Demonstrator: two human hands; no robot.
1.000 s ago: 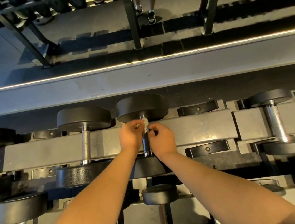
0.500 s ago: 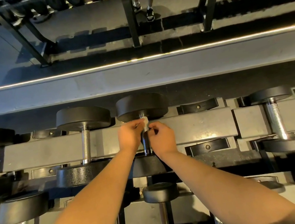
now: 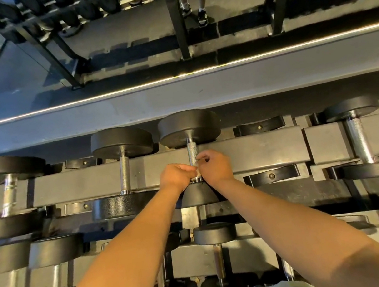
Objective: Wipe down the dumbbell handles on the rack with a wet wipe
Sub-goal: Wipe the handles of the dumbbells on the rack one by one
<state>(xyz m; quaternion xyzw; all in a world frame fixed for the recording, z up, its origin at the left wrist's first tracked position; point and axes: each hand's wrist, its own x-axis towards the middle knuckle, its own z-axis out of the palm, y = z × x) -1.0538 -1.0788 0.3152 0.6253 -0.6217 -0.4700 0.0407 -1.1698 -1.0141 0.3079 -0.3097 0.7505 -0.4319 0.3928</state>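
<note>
My left hand and right hand both pinch the wipe round the handle. They have slid toward the front edge of the rack, so this handle is nearly done.

white wipe low on knurled handle

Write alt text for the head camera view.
Left hand and right hand hold a wet wipe around the near end of a dumbbell handle on the rack. Other black dumbbells rest alongside and on the tier below.
</note>
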